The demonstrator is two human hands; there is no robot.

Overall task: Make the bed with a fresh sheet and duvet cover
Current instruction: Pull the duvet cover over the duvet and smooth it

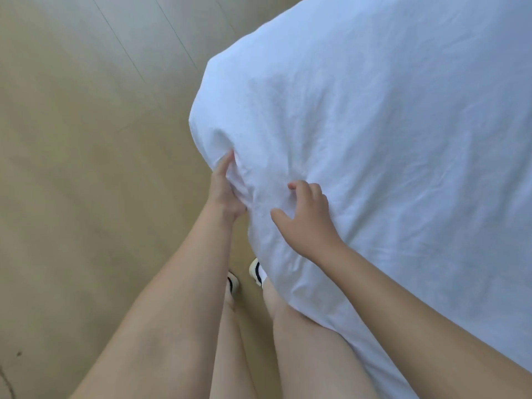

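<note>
A white duvet in its cover [374, 125] fills the right side of the view, its rounded corner bulging toward the floor. My left hand [223, 188] grips the fabric at the corner's near edge, fingers tucked into a fold. My right hand [305, 214] rests on top of the duvet just right of the left hand, its fingers bent and spread over the cloth, thumb out to the left. The bed frame and mattress below are hidden by the white fabric.
Beige wood-look floor [86, 168] spreads across the left half. My legs and two white shoes with black trim [257, 272] stand right against the hanging edge of the duvet.
</note>
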